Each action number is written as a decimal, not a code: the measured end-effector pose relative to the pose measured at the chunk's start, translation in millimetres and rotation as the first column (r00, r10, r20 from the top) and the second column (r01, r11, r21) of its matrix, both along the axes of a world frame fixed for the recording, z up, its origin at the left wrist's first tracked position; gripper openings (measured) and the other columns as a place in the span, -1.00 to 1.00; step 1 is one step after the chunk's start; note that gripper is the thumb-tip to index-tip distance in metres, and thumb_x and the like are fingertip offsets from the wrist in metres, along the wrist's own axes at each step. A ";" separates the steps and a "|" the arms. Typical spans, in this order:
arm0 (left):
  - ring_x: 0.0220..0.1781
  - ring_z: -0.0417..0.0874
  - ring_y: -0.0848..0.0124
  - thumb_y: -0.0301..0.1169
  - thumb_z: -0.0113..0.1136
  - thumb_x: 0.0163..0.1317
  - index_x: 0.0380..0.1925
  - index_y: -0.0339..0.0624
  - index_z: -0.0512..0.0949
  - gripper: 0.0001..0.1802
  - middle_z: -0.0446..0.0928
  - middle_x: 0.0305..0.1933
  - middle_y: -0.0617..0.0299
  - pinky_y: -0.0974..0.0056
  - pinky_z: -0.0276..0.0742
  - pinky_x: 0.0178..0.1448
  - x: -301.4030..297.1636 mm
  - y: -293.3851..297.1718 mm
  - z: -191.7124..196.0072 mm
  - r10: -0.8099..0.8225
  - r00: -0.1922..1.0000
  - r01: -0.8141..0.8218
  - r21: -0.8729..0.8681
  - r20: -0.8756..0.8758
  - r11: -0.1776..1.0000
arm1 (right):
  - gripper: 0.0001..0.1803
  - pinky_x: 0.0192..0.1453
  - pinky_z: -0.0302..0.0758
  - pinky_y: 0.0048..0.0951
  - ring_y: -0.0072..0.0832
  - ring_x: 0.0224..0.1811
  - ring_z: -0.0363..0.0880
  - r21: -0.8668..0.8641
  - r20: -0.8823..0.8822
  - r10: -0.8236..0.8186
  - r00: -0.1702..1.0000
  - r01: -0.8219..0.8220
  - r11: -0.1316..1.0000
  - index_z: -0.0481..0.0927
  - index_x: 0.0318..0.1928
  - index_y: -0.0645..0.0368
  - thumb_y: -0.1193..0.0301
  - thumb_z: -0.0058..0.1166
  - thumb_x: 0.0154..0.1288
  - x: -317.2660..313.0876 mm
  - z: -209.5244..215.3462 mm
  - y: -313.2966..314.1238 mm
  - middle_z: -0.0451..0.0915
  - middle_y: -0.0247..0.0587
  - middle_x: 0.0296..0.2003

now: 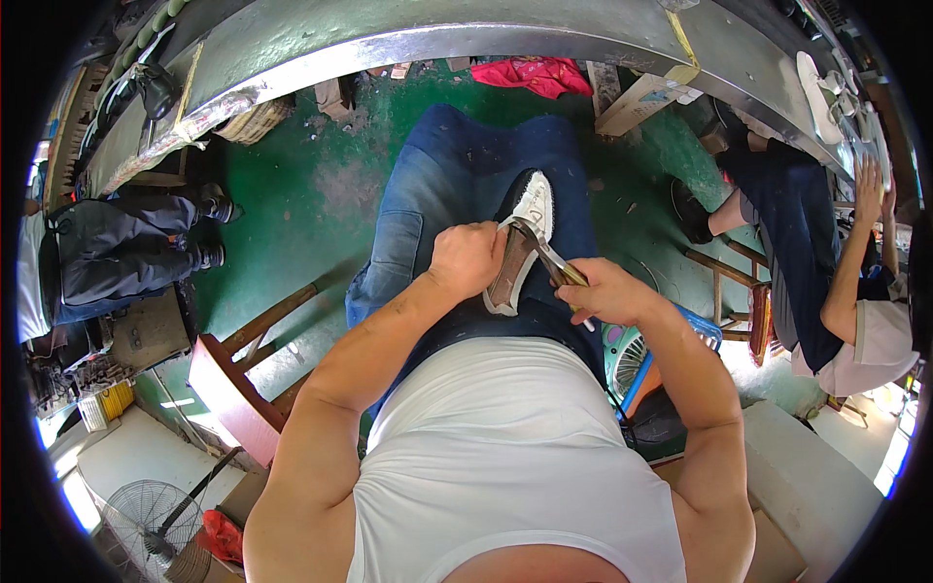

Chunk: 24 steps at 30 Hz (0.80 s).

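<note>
A shoe [534, 206] lies lengthwise on my lap, its white toe part pointing away from me and a brown strip showing toward its heel end. My left hand [468, 257] is closed on the shoe's left edge, near the middle. In my right hand [608, 291] is a pair of metal pincers [550, 258], gripped by the handles. The pincers' jaws reach over the middle of the shoe, against its edge by my left fingers. Whether the jaws bite on material is too small to tell. Blue jeans [403, 233] cover my legs under the shoe.
A metal-edged workbench [428, 44] curves across the far side. Red cloth [535, 75] lies on the green floor beneath it. Wooden stools [238, 389] stand left and right. A green fan [622, 352] is by my right hip. Co-workers' legs [136, 243] show at both sides.
</note>
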State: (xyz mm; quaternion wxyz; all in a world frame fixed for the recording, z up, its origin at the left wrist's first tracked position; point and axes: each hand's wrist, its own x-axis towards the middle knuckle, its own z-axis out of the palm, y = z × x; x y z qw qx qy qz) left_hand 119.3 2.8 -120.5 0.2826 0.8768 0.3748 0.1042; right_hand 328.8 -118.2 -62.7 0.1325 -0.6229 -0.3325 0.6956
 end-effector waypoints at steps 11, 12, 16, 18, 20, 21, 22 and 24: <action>0.16 0.60 0.31 -0.10 -0.02 0.51 0.21 -0.20 0.49 -0.52 0.58 0.10 0.04 0.21 0.50 0.23 5.6 -4.7 -56.2 0.529 0.802 -0.153 -0.760 0.278 0.632 | -0.72 -0.08 0.53 -0.06 0.02 -0.17 0.65 0.064 0.587 0.482 0.651 -0.631 0.773 0.50 -0.16 0.32 0.30 0.10 0.38 8.6 33.3 50.8 0.64 0.14 -0.30; 0.25 0.50 0.35 -0.07 -0.03 0.52 0.33 -0.16 0.36 -0.46 0.51 0.20 0.09 0.24 0.41 0.32 4.0 -5.3 -51.7 0.612 0.740 0.039 -0.926 0.279 0.375 | -0.72 -0.08 0.53 -0.06 0.02 -0.17 0.65 0.065 0.583 0.484 0.652 -0.632 0.773 0.50 -0.16 0.32 0.30 0.10 0.38 5.5 23.5 45.6 0.64 0.14 -0.30; 0.36 0.40 0.37 -0.05 0.14 0.44 0.49 -0.08 0.14 -0.26 0.40 0.35 0.19 0.21 0.35 0.41 -2.1 -0.5 -46.1 0.713 0.665 0.263 -0.963 0.221 0.054 | -0.73 -0.04 0.48 0.06 0.18 -0.15 0.60 0.323 0.589 0.189 0.786 -0.443 0.836 0.51 -0.18 0.31 0.30 0.07 0.39 -18.2 -18.4 18.5 0.62 0.26 -0.28; 0.34 0.43 0.36 -0.09 0.31 0.33 0.48 -0.08 0.16 -0.17 0.43 0.32 0.18 0.19 0.36 0.40 -1.3 5.0 -50.3 0.713 0.679 0.181 -0.981 0.174 0.067 | -0.73 0.00 0.46 0.07 0.22 -0.12 0.57 0.367 0.541 0.016 0.841 -0.253 0.895 0.50 -0.18 0.29 0.29 0.08 0.38 -36.4 -31.3 6.7 0.62 0.25 -0.27; 0.31 0.45 0.36 -0.11 0.33 0.33 0.48 -0.09 0.17 -0.18 0.46 0.29 0.18 0.20 0.38 0.38 -3.2 4.1 -56.1 0.695 0.691 0.163 -0.980 0.196 0.115 | -0.73 -0.08 0.50 0.01 0.13 -0.19 0.61 0.395 0.529 0.005 0.849 -0.252 0.883 0.51 -0.19 0.29 0.29 0.09 0.38 -35.3 -34.3 -0.9 0.63 0.17 -0.32; 0.29 0.48 0.36 -0.13 0.34 0.32 0.47 -0.09 0.18 -0.18 0.48 0.27 0.18 0.21 0.41 0.36 -1.6 3.4 -55.6 0.674 0.705 0.152 -0.975 0.220 0.160 | -0.74 -0.16 0.53 -0.05 0.03 -0.26 0.65 0.419 0.522 -0.007 0.853 -0.249 0.873 0.51 -0.21 0.28 0.29 0.10 0.38 -36.0 -24.9 2.9 0.64 0.10 -0.36; 0.24 0.52 0.36 -0.19 0.37 0.30 0.46 -0.09 0.20 -0.19 0.52 0.23 0.19 0.24 0.45 0.32 2.8 0.6 -55.6 0.689 0.694 0.131 -0.977 0.210 0.166 | -0.74 -0.40 0.52 -0.28 -0.35 -0.48 0.62 0.073 0.174 -0.084 0.981 0.072 0.995 0.52 -0.25 0.26 0.28 0.11 0.40 -25.7 -13.9 12.9 0.61 -0.14 -0.45; 0.22 0.53 0.37 -0.18 0.38 0.29 0.46 -0.10 0.20 -0.17 0.51 0.23 0.17 0.25 0.47 0.30 8.3 -3.6 -53.9 0.696 0.684 0.146 -0.976 0.219 0.164 | -0.74 -0.48 0.46 -0.38 -0.49 -0.53 0.54 0.084 0.078 -0.199 0.977 0.192 0.978 0.52 -0.26 0.25 0.28 0.11 0.41 -28.0 -32.1 2.4 0.60 -0.22 -0.47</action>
